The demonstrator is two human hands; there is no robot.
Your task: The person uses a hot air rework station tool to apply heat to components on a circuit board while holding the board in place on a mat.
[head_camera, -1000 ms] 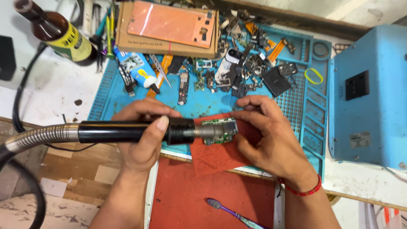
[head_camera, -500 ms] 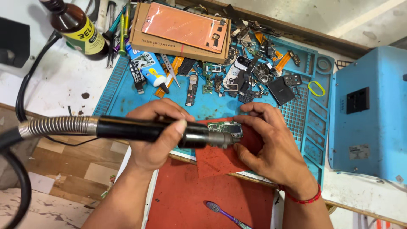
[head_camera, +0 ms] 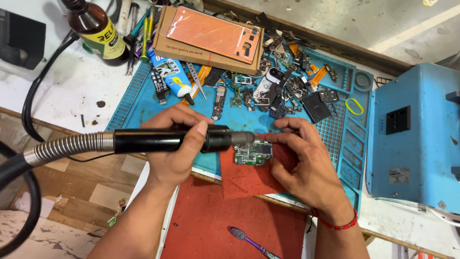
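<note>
My left hand [head_camera: 175, 146] grips a black hot-air handpiece [head_camera: 158, 140] with a ribbed metal hose [head_camera: 67, 147] trailing left. Its grey nozzle [head_camera: 243, 139] points right, just above a small green circuit board [head_camera: 253, 153]. The board lies on a red cloth [head_camera: 244, 177] at the front edge of a blue work mat [head_camera: 143, 103]. My right hand [head_camera: 302, 165] rests on the cloth and touches the board's right end with its fingertips. A red thread circles that wrist.
Several loose phone parts [head_camera: 282, 91] litter the mat's far half. A cardboard box with an orange panel [head_camera: 211, 36], a glue tube [head_camera: 172, 79], a brown bottle [head_camera: 96, 29] and tweezers [head_camera: 196, 79] lie behind. A blue machine [head_camera: 414, 139] stands right. A purple toothbrush [head_camera: 251, 242] lies near.
The view has shifted, so the bench looks lower and further left. The nozzle now sits over the board's left end instead of further across it. Both hands keep their hold.
</note>
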